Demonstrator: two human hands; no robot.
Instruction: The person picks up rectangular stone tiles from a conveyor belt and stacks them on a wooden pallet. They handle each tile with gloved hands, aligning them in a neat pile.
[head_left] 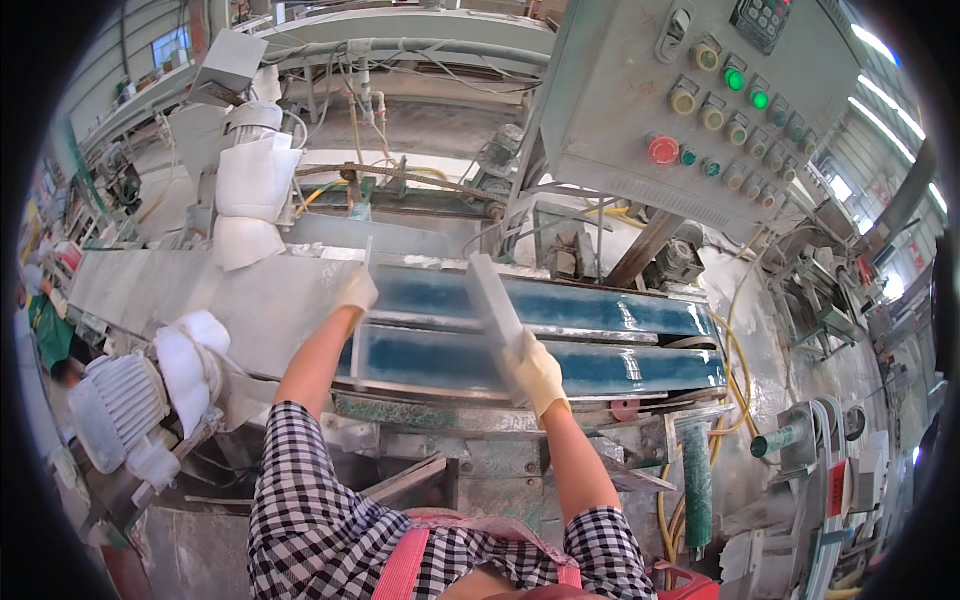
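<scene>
My right hand [540, 374], in a pale glove, is closed round the near end of a long, pale, flat-sided bar [494, 298]. The bar is tilted above two wet blue conveyor belts [640, 369], its far end pointing away and a little left. My left hand [357, 291], also gloved, is at the left end of the belts. Its curled fingers are on a thin pale strip [361, 352] that lies crosswise over the belts. Motion blurs both hands somewhat, and the left fingertips are partly hidden. What the bar and strip are made of I cannot tell.
A grey control cabinet [620, 110] with coloured buttons overhangs the far right. Left of the belts are a pale metal bed [150, 290], a wrapped motor [255, 180] and a finned motor [118, 410]. Yellow hoses [742, 370] and a green pipe [697, 485] are at the right.
</scene>
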